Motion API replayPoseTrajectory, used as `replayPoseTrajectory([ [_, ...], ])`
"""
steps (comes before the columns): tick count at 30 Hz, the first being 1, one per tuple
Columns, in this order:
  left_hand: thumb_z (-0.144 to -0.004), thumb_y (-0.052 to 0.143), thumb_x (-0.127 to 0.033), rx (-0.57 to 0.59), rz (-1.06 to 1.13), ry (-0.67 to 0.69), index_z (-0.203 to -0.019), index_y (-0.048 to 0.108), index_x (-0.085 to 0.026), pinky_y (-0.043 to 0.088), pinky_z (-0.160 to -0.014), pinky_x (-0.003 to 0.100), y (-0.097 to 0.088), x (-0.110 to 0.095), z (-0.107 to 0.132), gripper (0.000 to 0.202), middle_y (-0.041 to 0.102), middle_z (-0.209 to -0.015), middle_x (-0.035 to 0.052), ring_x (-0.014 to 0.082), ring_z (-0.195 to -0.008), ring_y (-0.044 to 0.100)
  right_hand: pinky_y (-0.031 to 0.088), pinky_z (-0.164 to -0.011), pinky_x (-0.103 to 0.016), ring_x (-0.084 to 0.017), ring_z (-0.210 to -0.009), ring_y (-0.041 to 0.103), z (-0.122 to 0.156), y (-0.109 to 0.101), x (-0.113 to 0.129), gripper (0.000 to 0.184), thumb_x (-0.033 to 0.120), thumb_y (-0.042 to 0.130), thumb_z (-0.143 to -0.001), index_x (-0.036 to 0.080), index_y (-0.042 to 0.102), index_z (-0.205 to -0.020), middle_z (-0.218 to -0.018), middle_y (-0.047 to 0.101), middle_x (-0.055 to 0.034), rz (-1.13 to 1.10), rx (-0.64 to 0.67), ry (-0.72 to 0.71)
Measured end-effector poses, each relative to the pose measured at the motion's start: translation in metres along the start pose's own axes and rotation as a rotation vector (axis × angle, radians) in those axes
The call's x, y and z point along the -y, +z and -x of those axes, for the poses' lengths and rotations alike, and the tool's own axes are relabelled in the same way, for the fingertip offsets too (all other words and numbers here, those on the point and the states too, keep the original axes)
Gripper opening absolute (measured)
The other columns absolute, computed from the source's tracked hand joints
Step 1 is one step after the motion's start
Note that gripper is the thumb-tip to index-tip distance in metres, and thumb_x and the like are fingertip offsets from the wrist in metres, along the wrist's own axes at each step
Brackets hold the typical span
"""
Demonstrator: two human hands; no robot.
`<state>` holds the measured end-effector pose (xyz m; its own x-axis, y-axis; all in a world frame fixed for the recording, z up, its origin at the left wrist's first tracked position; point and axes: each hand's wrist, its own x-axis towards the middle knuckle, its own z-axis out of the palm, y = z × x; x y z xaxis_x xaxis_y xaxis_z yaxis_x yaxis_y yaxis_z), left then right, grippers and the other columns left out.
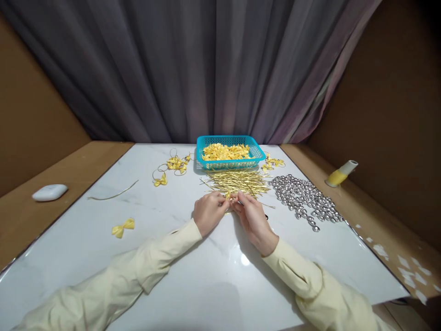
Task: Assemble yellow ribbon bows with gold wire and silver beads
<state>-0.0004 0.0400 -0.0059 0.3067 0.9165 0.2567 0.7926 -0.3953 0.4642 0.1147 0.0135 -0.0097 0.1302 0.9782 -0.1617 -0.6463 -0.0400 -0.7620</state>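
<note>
My left hand (208,212) and my right hand (253,219) meet at the middle of the white table (165,257), fingertips pinched together on a small yellow bow with a gold tie (230,197). Both hands are closed on it. Just beyond them lies a pile of gold twist ties (237,181). Behind that stands a blue basket (230,152) full of yellow bows. A heap of silver bells (303,197) lies to the right of my right hand.
Finished bows with gold loops (174,166) lie left of the basket and others (272,163) to its right. A single yellow bow (123,227) and a loose gold tie (113,193) lie at the left. A white device (50,192) and a yellow-white spool (341,174) rest on the wooden ledges.
</note>
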Motion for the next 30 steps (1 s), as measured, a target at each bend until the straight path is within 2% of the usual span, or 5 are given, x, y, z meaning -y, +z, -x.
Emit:
replayPoseTrajectory([
  [5, -0.08, 0.046, -0.033, 0.024, 0.105, -0.005, -0.063, 0.067, -0.02, 0.031, -0.059, 0.023, -0.004, -0.003, -0.001, 0.03, 0.06, -0.07, 0.0013, 0.0145, -0.068, 0.051, 0.045, -0.069, -0.027, -0.012, -0.064, 0.056, -0.002, -0.004, 0.003, 0.022, 0.036, 0.067, -0.065, 0.017, 0.058, -0.062, -0.067, 0.06, -0.0004, 0.03, 0.005, 0.01],
  [8, -0.079, 0.046, -0.036, 0.058, 0.203, -0.035, -0.059, 0.065, -0.016, 0.032, -0.055, 0.021, -0.012, -0.002, -0.006, 0.034, 0.056, -0.058, 0.0, 0.0128, -0.06, 0.049, 0.045, -0.071, -0.027, -0.014, -0.071, 0.06, -0.001, -0.006, 0.009, 0.027, 0.041, 0.066, -0.065, 0.017, 0.055, -0.058, -0.076, 0.062, -0.0024, 0.093, -0.002, -0.004],
  [12, -0.08, 0.043, -0.038, 0.171, 0.337, -0.1, -0.06, 0.065, -0.012, 0.03, -0.044, 0.019, -0.026, -0.002, -0.012, 0.039, 0.047, -0.042, -0.0029, 0.0095, -0.043, 0.041, 0.046, -0.064, -0.028, -0.017, -0.071, 0.062, 0.0, -0.006, 0.018, 0.03, 0.044, 0.067, -0.064, 0.017, 0.054, -0.06, -0.078, 0.063, -0.0034, 0.142, 0.011, -0.011],
  [20, -0.075, 0.053, -0.036, 0.344, 0.651, -0.235, -0.059, 0.064, -0.011, 0.024, -0.04, 0.019, -0.042, -0.012, -0.011, 0.032, 0.046, -0.042, -0.004, 0.007, -0.04, 0.032, 0.037, -0.049, -0.022, -0.017, -0.067, 0.064, 0.002, -0.006, 0.031, 0.032, 0.047, 0.064, -0.065, 0.017, 0.055, -0.068, -0.078, 0.063, -0.0019, 0.275, 0.0, -0.026],
  [30, -0.073, 0.055, -0.037, 0.426, 0.797, -0.295, -0.06, 0.064, -0.013, 0.017, -0.041, 0.02, -0.047, -0.022, -0.008, 0.029, 0.042, -0.043, -0.0045, 0.0062, -0.04, 0.027, 0.042, -0.052, -0.021, -0.014, -0.067, 0.06, 0.0, -0.01, 0.033, 0.03, 0.044, 0.068, -0.063, 0.017, 0.056, -0.066, -0.075, 0.061, -0.001, 0.083, 0.128, 0.156],
])
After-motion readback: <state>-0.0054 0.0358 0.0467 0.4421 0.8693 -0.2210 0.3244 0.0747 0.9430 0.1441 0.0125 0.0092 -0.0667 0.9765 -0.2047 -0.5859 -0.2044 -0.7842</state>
